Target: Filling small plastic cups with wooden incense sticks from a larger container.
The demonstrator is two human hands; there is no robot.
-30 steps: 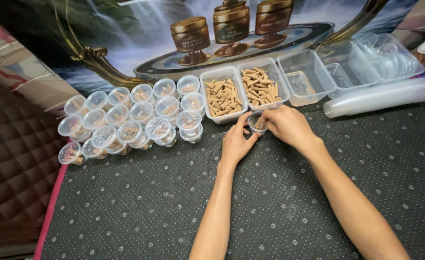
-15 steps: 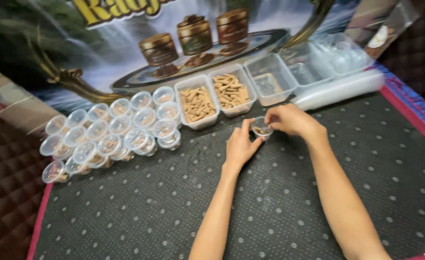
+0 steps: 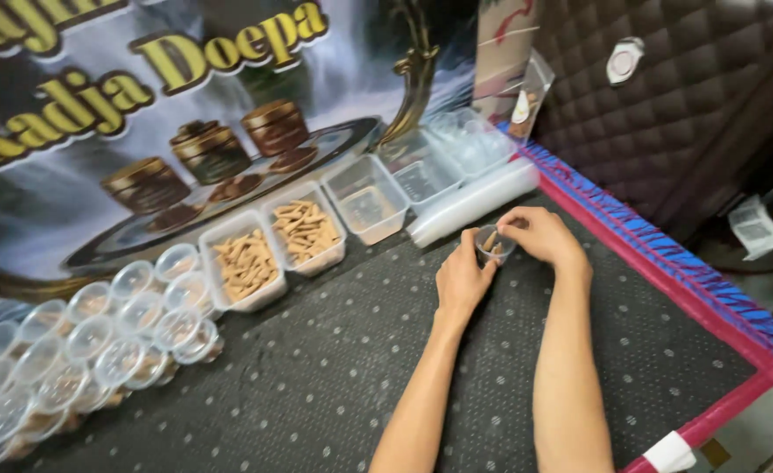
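My left hand (image 3: 461, 280) and my right hand (image 3: 535, 235) meet around a small clear plastic cup (image 3: 494, 244) just above the dark dotted mat (image 3: 334, 385). Both hands hold the cup, and a few tan cone-shaped sticks show inside it. The fingers of my right hand pinch at its rim. Two clear tubs of tan cones (image 3: 244, 263) (image 3: 306, 231) stand to the left, at the back edge of the mat.
Stacked small clear cups (image 3: 97, 337) crowd the left side. Empty clear tubs (image 3: 367, 200) and a sleeve of clear lids (image 3: 474, 201) lie behind my hands. A printed banner (image 3: 141, 105) stands at the back. A red and blue mat border (image 3: 667, 254) runs along the right.
The view has swung right and tilted, so everything shifted left in the picture. My hands stay together on the small cup, which has moved right, away from the tubs of cones.
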